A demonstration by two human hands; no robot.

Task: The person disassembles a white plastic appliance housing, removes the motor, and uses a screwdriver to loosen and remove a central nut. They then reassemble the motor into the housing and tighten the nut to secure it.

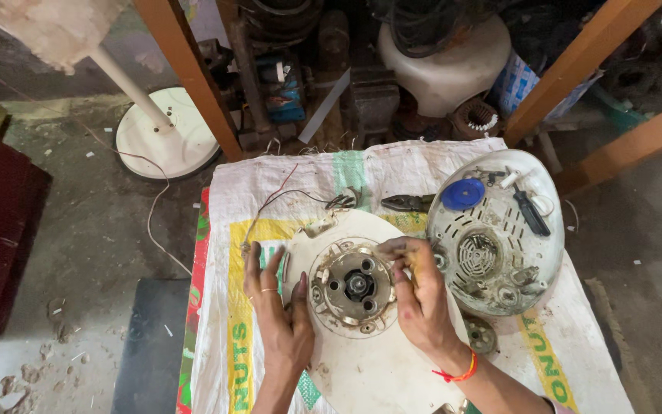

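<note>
On a woven sack cloth [423,157] spread over the work surface lies a white round base plate [362,368], flat, with a circular motor housing [352,286] seated at its middle, open face up and its central shaft [357,285] pointing straight up at the camera.

Left hand [281,310]: open, fingers spread and extended, palm resting on the plate, thumb touching the housing's left rim. It grips nothing.

Right hand [415,291]: fingers curled over the housing's upper right rim, fingertips pinched on the edge. Whether a small part is held between them cannot be told. An orange thread band [457,376] sits at the wrist.

Orientation: the housing is round, with no long axis in plan; its shaft axis stands vertical. Thin red and dark wires [285,195] run from the plate's upper left edge across the cloth.

Surroundings: a translucent domed cover [499,287] lies inverted just right of the plate, close against the right hand. It holds a blue round cap [463,194], a black-handled screwdriver [531,212] and small fittings. Pliers [408,202] lie on the cloth above the plate. A white fan stand base [164,136] sits on the floor, well apart.
</note>
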